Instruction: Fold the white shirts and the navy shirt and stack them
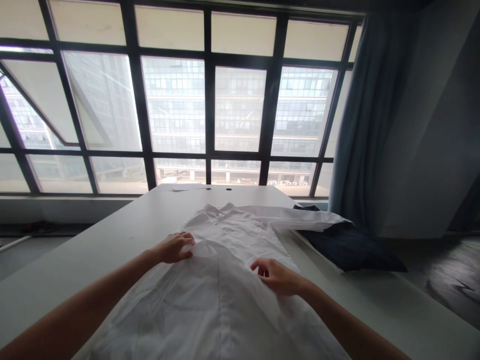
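Observation:
A long white shirt (219,300) lies spread over the table, its collar toward the window and its lower part toward me. My left hand (176,248) is closed at the shirt's left side, thumb and fingers pinching the cloth. On the other side my right hand (277,276) has its fingers curled in and gripping the cloth. Between the two hands the fabric rises in soft folds. One sleeve (307,218) stretches out to the right; the other sleeve cannot be made out.
The white table (123,230) runs up to a large dark-framed window (208,105). A dark navy cloth item (348,247) lies under the sleeve and hangs past the table's right edge. Two dark round holes are at the table's far end. A blue-grey curtain (367,125) hangs at right.

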A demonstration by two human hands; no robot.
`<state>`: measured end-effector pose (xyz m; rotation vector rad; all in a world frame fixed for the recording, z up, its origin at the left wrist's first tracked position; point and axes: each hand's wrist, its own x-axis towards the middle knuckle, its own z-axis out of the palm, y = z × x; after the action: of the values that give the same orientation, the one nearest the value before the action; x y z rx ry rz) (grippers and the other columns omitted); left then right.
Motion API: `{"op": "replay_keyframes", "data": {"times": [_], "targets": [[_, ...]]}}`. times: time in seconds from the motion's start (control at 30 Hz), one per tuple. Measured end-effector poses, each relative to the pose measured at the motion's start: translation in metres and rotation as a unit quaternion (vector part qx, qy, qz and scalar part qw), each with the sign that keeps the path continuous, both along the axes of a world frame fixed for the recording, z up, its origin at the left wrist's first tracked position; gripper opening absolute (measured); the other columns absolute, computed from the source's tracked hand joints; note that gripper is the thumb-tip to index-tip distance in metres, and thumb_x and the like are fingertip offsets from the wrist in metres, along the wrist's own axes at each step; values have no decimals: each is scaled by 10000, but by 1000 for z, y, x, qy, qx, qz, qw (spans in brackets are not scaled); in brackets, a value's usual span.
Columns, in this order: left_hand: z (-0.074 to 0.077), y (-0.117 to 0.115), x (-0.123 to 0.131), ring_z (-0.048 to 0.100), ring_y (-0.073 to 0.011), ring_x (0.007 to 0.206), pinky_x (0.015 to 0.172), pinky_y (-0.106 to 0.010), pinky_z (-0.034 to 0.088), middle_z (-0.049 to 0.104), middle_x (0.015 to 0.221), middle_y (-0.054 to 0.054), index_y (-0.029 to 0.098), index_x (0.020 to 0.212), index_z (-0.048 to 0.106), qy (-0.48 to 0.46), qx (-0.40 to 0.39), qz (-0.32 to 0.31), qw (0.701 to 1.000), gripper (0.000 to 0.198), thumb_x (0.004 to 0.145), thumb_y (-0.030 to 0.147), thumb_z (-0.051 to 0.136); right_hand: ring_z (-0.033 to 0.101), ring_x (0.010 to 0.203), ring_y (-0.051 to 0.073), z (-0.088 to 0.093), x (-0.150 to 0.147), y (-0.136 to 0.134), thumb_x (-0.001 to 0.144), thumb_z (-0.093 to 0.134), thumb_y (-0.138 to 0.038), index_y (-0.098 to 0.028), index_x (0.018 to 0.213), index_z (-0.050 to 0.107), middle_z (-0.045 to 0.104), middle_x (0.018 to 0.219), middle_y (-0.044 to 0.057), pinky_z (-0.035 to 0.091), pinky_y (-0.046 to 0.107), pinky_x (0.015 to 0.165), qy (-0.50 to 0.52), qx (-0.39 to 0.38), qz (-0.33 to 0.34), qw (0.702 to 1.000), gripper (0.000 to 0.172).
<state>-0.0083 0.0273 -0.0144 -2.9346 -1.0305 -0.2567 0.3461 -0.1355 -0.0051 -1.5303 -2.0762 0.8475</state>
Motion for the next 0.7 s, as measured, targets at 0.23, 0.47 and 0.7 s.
{"op": "replay_keyframes", "data": {"times": [0.23, 0.47, 0.7], "targets": [[4, 0, -10, 566, -252, 1153, 990, -339, 467, 640, 1195, -72, 230, 1189, 621, 37, -2, 21, 999, 514, 695, 104, 552, 614, 743, 164, -1, -33, -22, 603, 821, -277, -149, 1403, 429, 660, 803, -14, 434, 231, 665, -41, -37, -34, 998, 900], [1, 15, -12, 600, -279, 1065, 905, -417, 481, 661, 1130, -104, 208, 1090, 665, 87, 96, 152, 980, 363, 832, 61, 457, 585, 742, 179, -2, -43, -26, 603, 799, -349, -159, 897, 675, 651, 790, 21, 379, 245, 611, -127, -43, -107, 985, 372], [-5, 34, -25, 668, -248, 909, 794, -333, 495, 647, 1109, -136, 142, 1084, 640, -8, 88, 296, 951, 352, 925, 85, 332, 518, 650, 111, 8, -26, -20, 576, 637, -145, -169, 695, 548, 561, 675, -47, 371, 196, 563, 60, -83, -48, 994, 151]]}}
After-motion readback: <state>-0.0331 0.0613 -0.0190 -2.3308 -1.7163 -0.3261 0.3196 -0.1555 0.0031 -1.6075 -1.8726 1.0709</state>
